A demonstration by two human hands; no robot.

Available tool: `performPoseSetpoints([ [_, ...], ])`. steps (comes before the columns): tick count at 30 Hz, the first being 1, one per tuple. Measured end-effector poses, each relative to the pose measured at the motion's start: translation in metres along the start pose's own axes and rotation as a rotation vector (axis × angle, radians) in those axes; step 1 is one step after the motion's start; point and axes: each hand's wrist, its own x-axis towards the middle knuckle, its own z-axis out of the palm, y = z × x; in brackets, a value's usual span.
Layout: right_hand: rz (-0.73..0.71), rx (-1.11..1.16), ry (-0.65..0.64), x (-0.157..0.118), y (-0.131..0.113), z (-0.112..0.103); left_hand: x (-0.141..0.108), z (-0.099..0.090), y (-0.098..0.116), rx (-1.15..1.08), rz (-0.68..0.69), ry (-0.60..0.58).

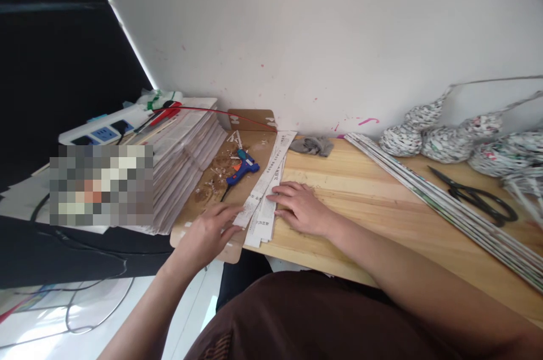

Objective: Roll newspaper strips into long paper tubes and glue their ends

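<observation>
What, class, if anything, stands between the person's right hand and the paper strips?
Nothing visible stands in the way: the right hand reaches over the right edge of the paper strips. The blue glue gun lies on the cardboard to the strips' left, so not between them.

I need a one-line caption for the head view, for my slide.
Left hand and right hand at printed paper strips, with a glue gun on one side and scissors on the other.
</observation>
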Motion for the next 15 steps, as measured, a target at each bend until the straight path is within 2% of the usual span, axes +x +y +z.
performPoseSetpoints([
  [3, -0.004, 0.024, 0.008, 0.000, 0.001, 0.000, 0.005, 0.007, 0.002, -0.046, 0.089, 0.015],
  [9, -0.010, 0.097, 0.085, 0.002, 0.004, 0.001, 0.014, 0.013, 0.005, -0.020, 0.148, 0.100],
  [13, 0.000, 0.236, 0.197, 0.003, 0.002, -0.006, 0.015, 0.017, 0.023, -0.069, 0.105, 0.280],
  [15, 0.056, 0.299, 0.201, 0.003, -0.001, -0.009, 0.013, 0.020, 0.037, -0.099, 0.149, 0.280],
])
